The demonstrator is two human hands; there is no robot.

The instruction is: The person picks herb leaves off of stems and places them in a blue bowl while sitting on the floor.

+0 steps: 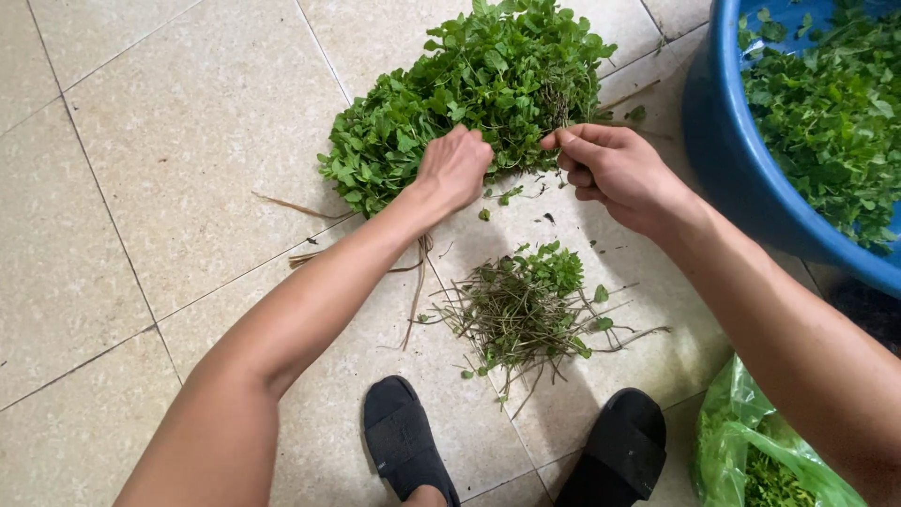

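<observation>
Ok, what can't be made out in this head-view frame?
- Left hand: closed fist hides what it grips in the herb pile.
- Blue basin: cut off by the top and right edges.
- Green plastic bag: cut off at the bottom, contents mostly hidden.
- Right hand: pinched stems too thin to count.

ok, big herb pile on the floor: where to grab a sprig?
Probably by the bare stems at the near edge of the herb pile, coming from the person's side. Leaves fan away; stem ends point toward the hands, where the right hand already pinches one.

head cam, looks steeply down, close over tiled floor
</observation>
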